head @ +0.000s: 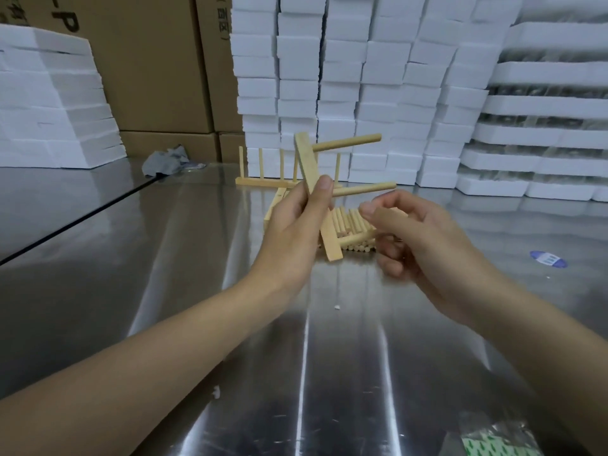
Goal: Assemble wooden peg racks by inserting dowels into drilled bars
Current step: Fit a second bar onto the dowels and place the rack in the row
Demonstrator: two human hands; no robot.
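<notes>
My left hand (292, 232) grips a pale wooden bar (311, 172) held almost upright above the steel table. Two dowels stick out of the bar to the right, an upper dowel (348, 143) and a lower dowel (365, 189). My right hand (418, 238) hovers just right of the bar with fingers curled, thumb and forefinger close together; whether it pinches a dowel is not clear. Behind my hands lies a pile of loose dowels (352, 232). A finished peg rack (273, 179) with several upright pegs stands further back.
The shiny steel table (197, 291) fills the foreground. Stacks of white foam blocks (362, 77) and cardboard boxes (154, 60) line the back. A crumpled grey cloth (167, 162) lies at the back left, a blue sticker (547, 259) at right, a plastic bag (496, 439) at the near right.
</notes>
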